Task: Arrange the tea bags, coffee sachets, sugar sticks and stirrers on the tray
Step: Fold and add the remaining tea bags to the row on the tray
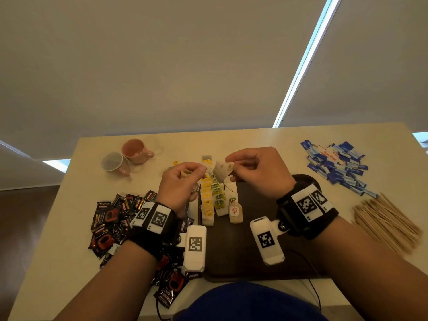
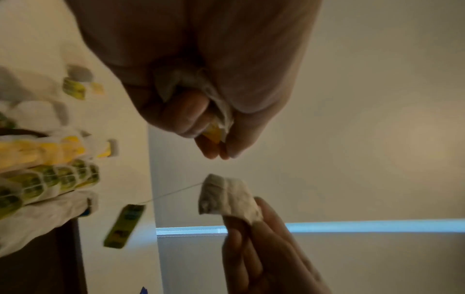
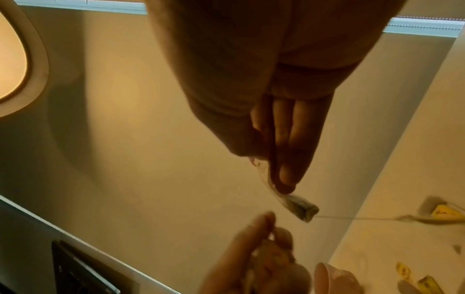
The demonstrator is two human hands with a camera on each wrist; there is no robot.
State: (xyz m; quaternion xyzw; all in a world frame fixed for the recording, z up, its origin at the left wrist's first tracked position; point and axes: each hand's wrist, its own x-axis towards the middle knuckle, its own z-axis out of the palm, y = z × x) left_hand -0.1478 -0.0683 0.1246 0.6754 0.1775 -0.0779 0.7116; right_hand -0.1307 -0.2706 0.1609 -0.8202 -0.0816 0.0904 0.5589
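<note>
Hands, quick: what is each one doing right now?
Left hand: fingers curled round a crumpled white tea bag with a yellow tag.
Right hand: pinches a white paper tea bag.

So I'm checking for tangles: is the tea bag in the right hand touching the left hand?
Apart. The left wrist view shows wall between the right hand's tea bag and the left hand.

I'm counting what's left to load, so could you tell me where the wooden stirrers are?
In the head view, the wooden stirrers lie piled on the table's right side, off the dark tray, just below the blue sugar sticks.
</note>
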